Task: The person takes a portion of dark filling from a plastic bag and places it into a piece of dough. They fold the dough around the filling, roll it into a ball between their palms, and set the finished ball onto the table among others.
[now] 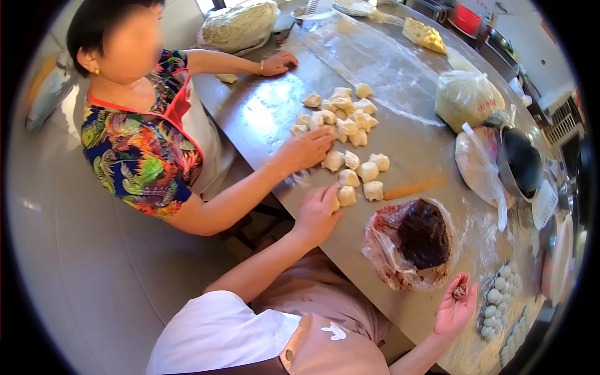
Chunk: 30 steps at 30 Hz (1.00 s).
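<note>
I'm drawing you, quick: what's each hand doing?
Left hand: at the dough pieces; grip can't be told.
Right hand: cupped, holding a small dark ball.

One head-worn wide view looks forward and down, tilted, from close above the table [415,156]

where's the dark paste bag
In the head view, the bag sits right of centre on the table, between the dough lumps and the right hand.

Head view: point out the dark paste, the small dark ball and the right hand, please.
Dark paste [425,236]: head view, middle of its exposed surface.
Small dark ball [460,292]: head view, its visible face.
Right hand [454,310]: head view, on the palm.
</note>
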Tool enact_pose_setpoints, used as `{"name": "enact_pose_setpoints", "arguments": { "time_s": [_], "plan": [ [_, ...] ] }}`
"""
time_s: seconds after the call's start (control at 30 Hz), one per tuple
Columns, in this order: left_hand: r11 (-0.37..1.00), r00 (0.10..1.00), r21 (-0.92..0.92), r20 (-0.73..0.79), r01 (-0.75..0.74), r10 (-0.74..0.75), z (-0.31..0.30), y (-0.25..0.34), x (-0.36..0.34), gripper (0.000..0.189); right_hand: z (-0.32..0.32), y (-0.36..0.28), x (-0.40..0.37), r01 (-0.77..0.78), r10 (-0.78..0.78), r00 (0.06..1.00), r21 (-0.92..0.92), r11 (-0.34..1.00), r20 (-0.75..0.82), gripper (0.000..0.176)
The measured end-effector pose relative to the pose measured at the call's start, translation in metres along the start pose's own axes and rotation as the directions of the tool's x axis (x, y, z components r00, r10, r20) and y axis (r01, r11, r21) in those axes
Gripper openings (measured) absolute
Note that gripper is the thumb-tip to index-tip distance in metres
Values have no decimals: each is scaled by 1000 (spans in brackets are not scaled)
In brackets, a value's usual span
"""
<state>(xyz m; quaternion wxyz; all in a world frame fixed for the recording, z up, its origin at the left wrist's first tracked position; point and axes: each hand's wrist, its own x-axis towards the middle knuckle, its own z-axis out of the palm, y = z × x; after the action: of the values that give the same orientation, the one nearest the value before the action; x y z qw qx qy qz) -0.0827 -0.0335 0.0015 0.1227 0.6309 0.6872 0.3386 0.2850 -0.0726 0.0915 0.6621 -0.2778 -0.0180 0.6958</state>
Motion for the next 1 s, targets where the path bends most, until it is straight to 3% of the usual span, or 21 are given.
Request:
{"name": "enact_pose_setpoints", "arguments": {
  "time_s": [0.1,0.2,0.23,0.33,0.43,0.47,0.53,0.67,0.77,0.87,1.0],
  "plan": [
    [997,999,-77,-38,17,-20,-2,-13,1,45,2,-4,2,-22,22,1000,-16,1000,22,32],
    [996,987,35,-142,-77,81,-9,-34,0,28,-20,-14,8,2,1,997,-30,1000,80,31],
    [995,988,29,-113,-100,103,-13,-32,-1,24,-34,-24,11,14,-10,995,-42,999,97,31],
    [987,986,-3,-61,-158,158,-17,-23,0,10,-106,-62,32,134,-154,973,-123,983,-171,29],
    [993,988,34,-106,-111,114,0,-26,3,13,-92,-66,21,96,-115,975,-109,989,-192,30],
    [997,991,25,-102,-79,81,3,-26,5,16,-29,-33,11,201,-236,903,-133,971,-359,11],
    [996,994,55,-86,-68,73,8,-29,5,13,-31,-35,13,200,-239,911,-148,969,-335,16],
    [969,982,191,-76,-156,173,2,-29,-5,36,-28,-30,19,206,-245,911,-146,967,-331,16],
    [966,979,232,188,-117,74,-21,-10,-6,56,-47,-33,26,131,-131,967,-15,991,-219,16],
    [945,952,302,304,-123,26,-24,-5,7,70,-28,-24,25,124,-126,953,-26,992,-275,17],
    [941,968,319,248,-109,28,-16,-7,10,78,-10,-21,30,140,-150,959,-60,988,-242,20]
  ]
}}
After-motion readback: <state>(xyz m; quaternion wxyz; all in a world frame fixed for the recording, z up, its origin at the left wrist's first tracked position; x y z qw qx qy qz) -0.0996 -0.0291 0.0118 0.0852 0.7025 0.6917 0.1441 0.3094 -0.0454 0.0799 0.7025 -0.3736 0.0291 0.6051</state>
